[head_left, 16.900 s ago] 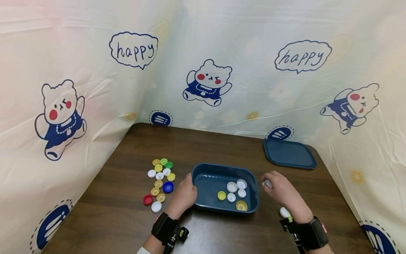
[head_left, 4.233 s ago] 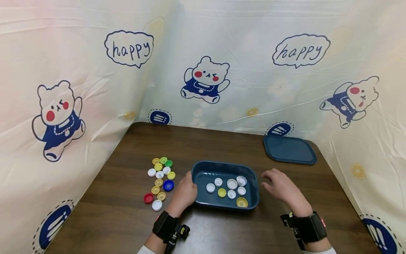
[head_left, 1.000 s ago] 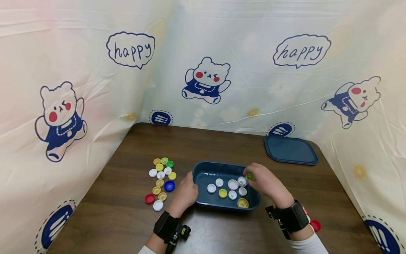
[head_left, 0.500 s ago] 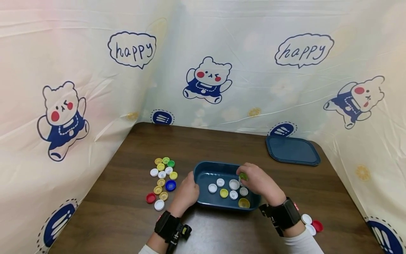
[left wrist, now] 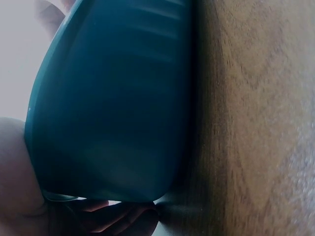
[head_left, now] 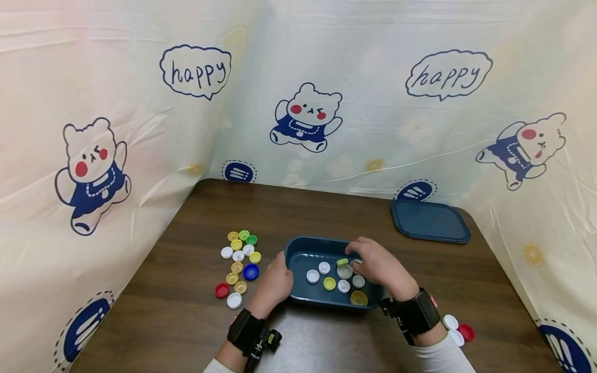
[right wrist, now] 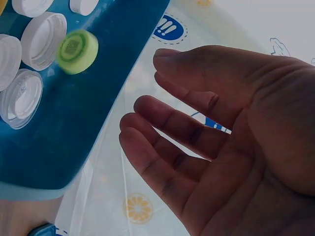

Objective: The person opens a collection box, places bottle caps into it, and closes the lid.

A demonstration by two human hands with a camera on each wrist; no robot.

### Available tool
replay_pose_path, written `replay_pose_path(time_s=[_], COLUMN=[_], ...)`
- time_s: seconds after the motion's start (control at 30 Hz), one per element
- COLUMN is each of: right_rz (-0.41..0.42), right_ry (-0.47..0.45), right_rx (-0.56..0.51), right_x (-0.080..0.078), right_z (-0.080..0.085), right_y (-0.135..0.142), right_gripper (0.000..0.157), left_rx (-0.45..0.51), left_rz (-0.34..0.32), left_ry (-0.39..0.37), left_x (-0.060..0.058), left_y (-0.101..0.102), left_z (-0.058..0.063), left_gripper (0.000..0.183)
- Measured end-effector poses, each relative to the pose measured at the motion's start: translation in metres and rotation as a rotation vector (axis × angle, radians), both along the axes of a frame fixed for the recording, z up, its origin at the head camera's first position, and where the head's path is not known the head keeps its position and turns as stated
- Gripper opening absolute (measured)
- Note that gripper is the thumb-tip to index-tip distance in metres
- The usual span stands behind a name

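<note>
My left hand (head_left: 275, 282) grips the left end of a dark blue plastic box (head_left: 303, 255); in the left wrist view its fingers lie against the box wall (left wrist: 108, 98). My right hand (head_left: 382, 267) is over the box's right side. Its fingers are spread and slightly bent, holding nothing, as the right wrist view shows. Just off the fingertips, a lime-green bottle cap (right wrist: 78, 51) is tilted beside a large white cap (head_left: 344, 271). Several white caps, a yellow cap (head_left: 329, 283) and a larger golden cap (head_left: 358, 298) lie in the box. My right hand partly hides another white cap.
Left of the box, loose caps in several colours form a cluster, with a blue cap (head_left: 251, 272) and a red cap (head_left: 221, 290). Two white caps and a red cap (head_left: 467, 332) lie by my right forearm. A blue lid (head_left: 431, 221) rests at the back right.
My right hand has carried the lime-green cap leftward over the box and let go of it. Since the oldest frame, two more white caps lie inside. My left hand stays put.
</note>
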State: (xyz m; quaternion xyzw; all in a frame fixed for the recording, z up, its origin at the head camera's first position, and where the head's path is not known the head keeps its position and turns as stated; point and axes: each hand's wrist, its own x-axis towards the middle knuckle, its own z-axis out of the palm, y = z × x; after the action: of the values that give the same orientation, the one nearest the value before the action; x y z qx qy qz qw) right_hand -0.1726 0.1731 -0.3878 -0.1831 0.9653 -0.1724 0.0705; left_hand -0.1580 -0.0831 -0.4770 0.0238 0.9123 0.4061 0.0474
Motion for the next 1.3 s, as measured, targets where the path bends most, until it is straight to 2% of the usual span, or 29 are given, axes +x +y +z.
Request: replay_pose_path(time_s=[0.4,0.7,1.1,1.3], right_rz=[-0.014,-0.021,-0.107,-0.126], right_ry=[-0.006,0.048,0.044,0.020], right_rx=[-0.028,-0.016,-0.021,0.003], right_x=[0.006,0.012,0.030,0.041], right_z=[-0.002,-0.002,-0.006,-0.013], right_y=[0.017,0.039,0.072,0.093], right_gripper=[0.022,0.024,0.043,0.046], left_rx=[-0.026,-0.025,-0.022,-0.021], left_rz=[0.000,0.011,0.014,0.015], left_ry=[0.017,0.004,-0.015,-0.025], left_x=[-0.001,-0.002,-0.001,-0.001], left_y=[0.002,0.003,0.004,0.004], left_z=[-0.001,-0.003,-0.001,-0.001], left_gripper=[0.046,0.046,0.046,0.047])
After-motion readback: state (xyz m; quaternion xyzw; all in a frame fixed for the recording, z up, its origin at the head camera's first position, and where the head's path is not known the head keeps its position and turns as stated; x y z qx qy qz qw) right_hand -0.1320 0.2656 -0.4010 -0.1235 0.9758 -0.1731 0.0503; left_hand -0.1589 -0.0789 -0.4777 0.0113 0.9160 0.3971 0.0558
